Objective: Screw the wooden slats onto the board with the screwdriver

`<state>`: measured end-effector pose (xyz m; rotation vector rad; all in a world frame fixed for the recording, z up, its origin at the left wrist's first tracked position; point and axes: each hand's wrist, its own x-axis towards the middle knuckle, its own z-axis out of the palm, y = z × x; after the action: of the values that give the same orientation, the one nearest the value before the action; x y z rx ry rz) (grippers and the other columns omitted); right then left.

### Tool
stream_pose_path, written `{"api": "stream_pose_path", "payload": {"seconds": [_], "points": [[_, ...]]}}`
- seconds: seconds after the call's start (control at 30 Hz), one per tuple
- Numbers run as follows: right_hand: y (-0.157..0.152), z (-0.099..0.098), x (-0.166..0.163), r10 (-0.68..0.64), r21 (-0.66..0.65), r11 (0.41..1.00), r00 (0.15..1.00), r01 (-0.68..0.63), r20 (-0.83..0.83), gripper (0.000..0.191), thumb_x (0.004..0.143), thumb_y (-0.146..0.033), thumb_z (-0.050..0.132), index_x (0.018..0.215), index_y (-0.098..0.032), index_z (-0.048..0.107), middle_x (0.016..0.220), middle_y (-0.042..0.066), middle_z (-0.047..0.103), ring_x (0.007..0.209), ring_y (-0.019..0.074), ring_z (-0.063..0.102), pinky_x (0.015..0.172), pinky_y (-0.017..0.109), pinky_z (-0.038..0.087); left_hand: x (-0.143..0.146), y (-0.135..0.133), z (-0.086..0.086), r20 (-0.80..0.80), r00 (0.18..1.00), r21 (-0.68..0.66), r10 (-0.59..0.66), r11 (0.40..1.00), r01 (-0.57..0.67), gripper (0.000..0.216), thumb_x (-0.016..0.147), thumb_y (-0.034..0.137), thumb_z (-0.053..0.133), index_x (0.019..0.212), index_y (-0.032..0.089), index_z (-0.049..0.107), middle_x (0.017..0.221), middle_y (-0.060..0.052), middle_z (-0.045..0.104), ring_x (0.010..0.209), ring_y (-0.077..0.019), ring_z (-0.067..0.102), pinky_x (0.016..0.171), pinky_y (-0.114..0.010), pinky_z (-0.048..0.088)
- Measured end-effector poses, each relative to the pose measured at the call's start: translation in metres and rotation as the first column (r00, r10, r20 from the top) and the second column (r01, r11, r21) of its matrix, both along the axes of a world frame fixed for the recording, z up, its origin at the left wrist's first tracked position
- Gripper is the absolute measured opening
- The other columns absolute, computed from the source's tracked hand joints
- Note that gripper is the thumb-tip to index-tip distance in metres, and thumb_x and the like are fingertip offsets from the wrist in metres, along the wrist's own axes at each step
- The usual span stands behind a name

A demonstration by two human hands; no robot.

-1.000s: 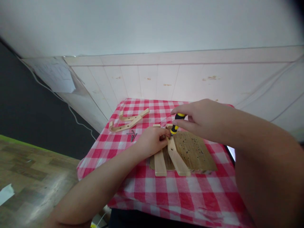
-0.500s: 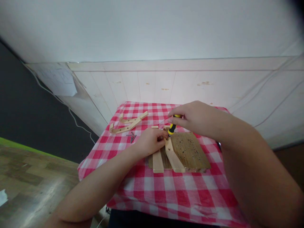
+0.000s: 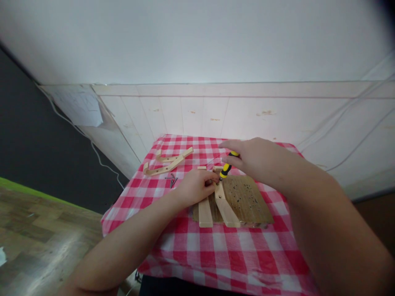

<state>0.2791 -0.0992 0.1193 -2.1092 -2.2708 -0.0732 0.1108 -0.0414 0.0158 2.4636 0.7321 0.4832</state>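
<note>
My right hand [image 3: 247, 154] is closed around the upper end of a yellow and black screwdriver [image 3: 226, 168], its fingers loosely curled at the handle. The screwdriver leans, its tip down at a hole in a bent wooden piece [image 3: 226, 207]. My left hand [image 3: 199, 185] is closed, fingertips pinching that wooden piece beside the tip; whether a screw is between them is hidden. To the left lies a straighter-looking wooden piece [image 3: 205, 213], partly under my left hand. Both pieces rest on a brown wooden board [image 3: 247, 197] marked with many small holes.
Two hooked wooden pieces [image 3: 166, 165] lie at the back left of the table. Several screws [image 3: 172, 180] are beside my left hand. A red and white checked cloth [image 3: 185, 246] covers the table, which stands against a white panelled wall [image 3: 191, 111].
My right hand has turned slightly about the screwdriver handle, which leans a bit more to the right. My left hand keeps its place. The whole view has shifted slightly downward.
</note>
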Motion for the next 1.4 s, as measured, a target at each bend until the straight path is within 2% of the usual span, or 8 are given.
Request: {"api": "stream_pose_path", "payload": {"seconds": [0.17, 0.4, 0.6, 0.73, 0.9, 1.0, 1.2, 1.4], "points": [[-0.007, 0.004, 0.008, 0.154, -0.093, 0.983, 0.987, -0.158, -0.051, 0.030, 0.092, -0.034, 0.041, 0.089, -0.019, 0.067, 0.072, 0.005, 0.068, 0.057, 0.0135, 0.053, 0.053, 0.027, 0.030, -0.001, 0.001, -0.001, -0.014, 1.000, 0.010, -0.011, 1.000, 0.011, 0.024, 0.076, 0.009, 0.057, 0.092, 0.017, 0.073, 0.073, 0.000, 0.070, 0.063, -0.0119, 0.057, 0.059, -0.022, 0.037], [-0.002, 0.000, 0.001, -0.108, 0.016, 0.994, 0.978, 0.107, 0.178, 0.055, 0.093, -0.056, 0.035, 0.077, -0.017, 0.070, 0.068, 0.011, 0.067, 0.062, 0.0208, 0.059, 0.054, 0.030, 0.030, 0.000, 0.001, -0.002, 0.010, 1.000, 0.008, -0.010, 1.000, 0.010, 0.022, 0.077, 0.011, 0.058, 0.092, 0.016, 0.073, 0.077, -0.001, 0.072, 0.067, -0.0130, 0.059, 0.060, -0.023, 0.038], [-0.008, -0.002, 0.006, 0.147, -0.059, 0.987, 0.987, -0.151, -0.057, 0.033, 0.093, -0.034, 0.042, 0.083, -0.020, 0.070, 0.075, 0.005, 0.070, 0.065, 0.0157, 0.059, 0.057, 0.028, 0.032, -0.001, 0.000, 0.000, 0.009, 1.000, -0.004, -0.018, 1.000, 0.018, 0.023, 0.077, 0.009, 0.057, 0.091, 0.017, 0.074, 0.071, 0.001, 0.069, 0.062, -0.0114, 0.056, 0.059, -0.022, 0.037], [-0.010, -0.002, 0.013, 0.240, -0.128, 0.963, 0.971, -0.238, 0.007, 0.031, 0.091, -0.026, 0.042, 0.080, -0.020, 0.069, 0.075, 0.005, 0.070, 0.062, 0.0153, 0.059, 0.057, 0.028, 0.033, -0.001, 0.001, -0.001, -0.004, 1.000, -0.007, -0.010, 1.000, 0.010, 0.025, 0.077, 0.009, 0.058, 0.094, 0.017, 0.074, 0.075, -0.001, 0.071, 0.063, -0.0118, 0.057, 0.061, -0.023, 0.039], [-0.001, 0.000, 0.001, 0.090, -0.151, 0.987, 0.973, -0.059, 0.211, 0.031, 0.093, -0.031, 0.041, 0.088, -0.019, 0.069, 0.074, 0.009, 0.069, 0.062, 0.0195, 0.059, 0.053, 0.030, 0.028, -0.001, 0.003, -0.003, -0.014, 1.000, -0.013, -0.014, 1.000, 0.014, 0.022, 0.078, 0.012, 0.057, 0.092, 0.017, 0.073, 0.081, -0.002, 0.073, 0.070, -0.0136, 0.061, 0.063, -0.024, 0.041], [0.001, -0.004, -0.003, 0.024, -0.052, 0.998, 0.998, -0.021, 0.062, 0.036, 0.097, -0.037, 0.034, 0.099, -0.019, 0.065, 0.078, 0.009, 0.069, 0.062, 0.0183, 0.058, 0.053, 0.029, 0.029, -0.001, 0.004, -0.003, -0.022, 1.000, 0.000, -0.018, 1.000, 0.018, 0.019, 0.077, 0.012, 0.057, 0.088, 0.017, 0.072, 0.076, -0.001, 0.071, 0.067, -0.0130, 0.059, 0.061, -0.023, 0.039], [-0.004, -0.004, 0.007, 0.256, -0.060, 0.963, 0.960, -0.264, -0.112, 0.032, 0.095, -0.028, 0.035, 0.091, -0.019, 0.065, 0.089, 0.007, 0.071, 0.069, 0.0152, 0.059, 0.061, 0.027, 0.036, -0.001, 0.003, -0.002, -0.030, 0.999, -0.001, -0.018, 1.000, 0.018, 0.018, 0.078, 0.013, 0.057, 0.088, 0.017, 0.072, 0.074, -0.001, 0.070, 0.064, -0.0124, 0.058, 0.059, -0.023, 0.038], [0.000, 0.004, 0.001, -0.069, -0.045, 0.996, 0.990, 0.075, 0.124, 0.057, 0.093, -0.056, 0.033, 0.067, -0.018, 0.067, 0.063, 0.010, 0.064, 0.058, 0.0192, 0.055, 0.054, 0.031, 0.028, 0.000, 0.002, -0.001, -0.011, 1.000, -0.027, -0.020, 0.999, 0.019, 0.019, 0.077, 0.011, 0.058, 0.087, 0.017, 0.072, 0.075, 0.000, 0.070, 0.066, -0.0124, 0.058, 0.061, -0.022, 0.038]]}}
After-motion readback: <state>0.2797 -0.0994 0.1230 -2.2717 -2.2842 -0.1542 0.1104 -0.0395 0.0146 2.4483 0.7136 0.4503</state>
